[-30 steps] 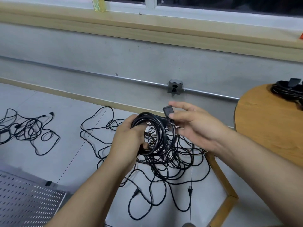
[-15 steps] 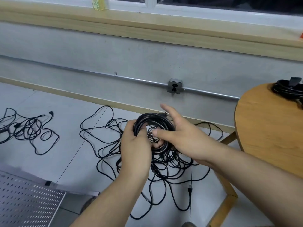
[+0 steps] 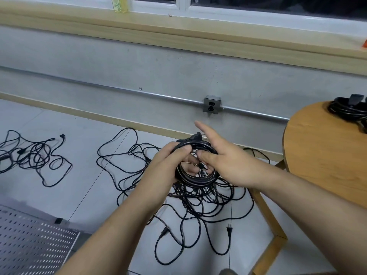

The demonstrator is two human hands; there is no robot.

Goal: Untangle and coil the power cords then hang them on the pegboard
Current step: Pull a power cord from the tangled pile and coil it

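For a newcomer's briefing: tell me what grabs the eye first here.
The black coiled cord at centre, gripped by the left hand with the right hand against it. Beneath it a big tangle of cords sprawls on the floor. A wooden table at right bears another coil.

pegboard (image 3: pixel 29 245) cut off lower-left; table coil (image 3: pixel 347 111) cropped right
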